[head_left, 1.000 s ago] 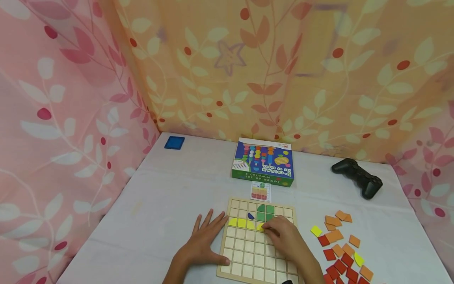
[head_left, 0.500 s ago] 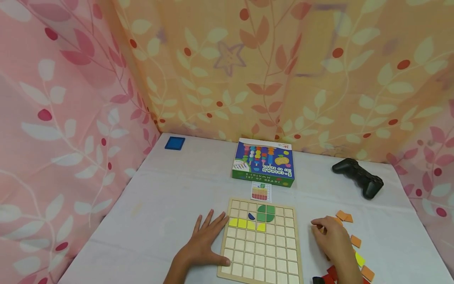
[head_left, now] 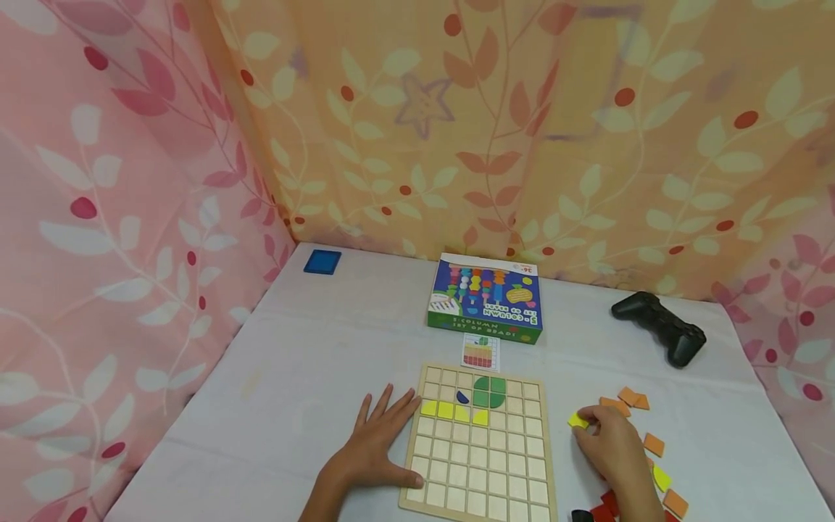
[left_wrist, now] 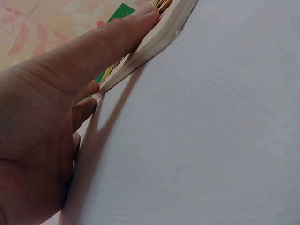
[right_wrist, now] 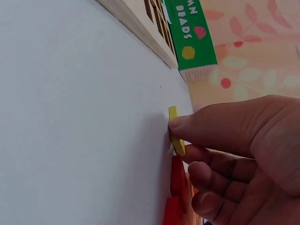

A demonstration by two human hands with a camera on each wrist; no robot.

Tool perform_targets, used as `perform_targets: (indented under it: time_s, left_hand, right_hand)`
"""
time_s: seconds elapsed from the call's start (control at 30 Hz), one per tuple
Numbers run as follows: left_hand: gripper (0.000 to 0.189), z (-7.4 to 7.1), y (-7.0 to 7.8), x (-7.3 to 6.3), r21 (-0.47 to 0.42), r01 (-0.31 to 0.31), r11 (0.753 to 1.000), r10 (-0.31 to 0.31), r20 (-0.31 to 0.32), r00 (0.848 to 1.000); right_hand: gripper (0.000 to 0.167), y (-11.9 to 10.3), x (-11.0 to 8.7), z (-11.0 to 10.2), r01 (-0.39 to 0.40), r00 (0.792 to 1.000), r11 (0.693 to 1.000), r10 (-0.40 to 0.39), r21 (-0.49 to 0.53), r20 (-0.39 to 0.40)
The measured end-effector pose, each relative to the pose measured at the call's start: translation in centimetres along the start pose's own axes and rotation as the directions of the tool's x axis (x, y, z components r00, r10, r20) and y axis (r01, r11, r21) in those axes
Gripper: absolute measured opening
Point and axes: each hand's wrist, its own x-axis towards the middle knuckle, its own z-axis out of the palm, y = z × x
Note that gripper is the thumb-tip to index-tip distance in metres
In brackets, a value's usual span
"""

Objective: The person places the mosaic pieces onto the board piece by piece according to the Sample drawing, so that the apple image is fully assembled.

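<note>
My right hand [head_left: 613,438] is just right of the board and pinches a yellow square tile [head_left: 577,420] between thumb and finger. In the right wrist view the yellow tile [right_wrist: 176,133] is tilted close to the white cloth, above red tiles [right_wrist: 178,180]. With fingers spread, my left hand [head_left: 375,446] rests along the left side of the wooden grid board [head_left: 479,460]; its thumb touches the frame. Several yellow tiles [head_left: 446,410] form a row on the board. Above them sit a dark blue half-round piece [head_left: 462,397] and several green pieces [head_left: 480,399].
A pattern card [head_left: 480,352] lies between the board and a bead-set box [head_left: 484,297]. Orange tiles [head_left: 654,444], red tiles [head_left: 605,511] and a rounded yellow piece [head_left: 662,477] are scattered at right. A black game controller [head_left: 659,328] and blue square [head_left: 322,262] lie farther back.
My right hand has let go of a yellow tile at the end of the row, moved right to the loose tiles and taken hold of another yellow one. The left hand has stayed put.
</note>
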Motion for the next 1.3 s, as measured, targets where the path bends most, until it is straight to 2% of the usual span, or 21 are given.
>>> perform_targets:
  time_s: [0.23,0.37,0.63,0.73,0.83,0.9,1.0,1.07,1.3]
  left_hand:
    - [0.123,0.1,0.0,0.0,0.006,-0.002,1.0,0.002,-0.002,1.0]
    - [0.123,0.0,0.1,0.0,0.005,0.002,1.0,-0.002,-0.002,1.0]
    - [0.124,0.0,-0.1,0.1,0.008,0.001,1.0,-0.001,0.0,1.0]
    - [0.124,0.1,-0.1,0.0,0.007,-0.001,1.0,0.001,-0.002,1.0]
    - [0.124,0.1,0.0,0.0,0.0,-0.004,1.0,0.004,-0.002,1.0]
    - [0.123,0.1,0.0,0.0,-0.006,-0.003,1.0,0.003,0.0,1.0]
    - [0.123,0.1,0.0,0.0,-0.01,0.002,1.0,-0.001,0.005,1.0]
    - [0.124,0.1,0.1,0.0,-0.008,0.007,1.0,-0.007,0.007,1.0]
    - [0.124,0.0,0.1,0.1,-0.001,0.02,1.0,-0.02,0.01,1.0]
  right_hand:
    - [0.031,-0.2,-0.1,0.9,0.052,0.997,0.998,-0.049,0.036,-0.065]
    - [0.03,-0.8,-0.1,1.3,0.086,0.994,0.995,-0.082,0.059,-0.077]
    - [0.024,-4.4,-0.8,2.8,0.218,0.976,0.968,-0.217,0.123,-0.022]
    - [0.02,-6.0,-1.0,3.9,0.292,0.956,0.946,-0.295,0.144,0.0]
    - [0.016,-7.2,-1.0,4.9,0.386,0.919,0.908,-0.393,0.163,0.01]
    - [0.02,-7.7,-0.9,5.5,0.442,0.893,0.88,-0.449,0.173,0.005]
    - [0.024,-8.1,-0.8,5.8,0.484,0.872,0.859,-0.49,0.166,-0.007]
    - [0.023,-8.2,-0.8,5.9,0.484,0.872,0.86,-0.489,0.16,-0.01]
    - [0.022,-8.5,-1.0,5.6,0.445,0.893,0.885,-0.449,0.136,0.004]
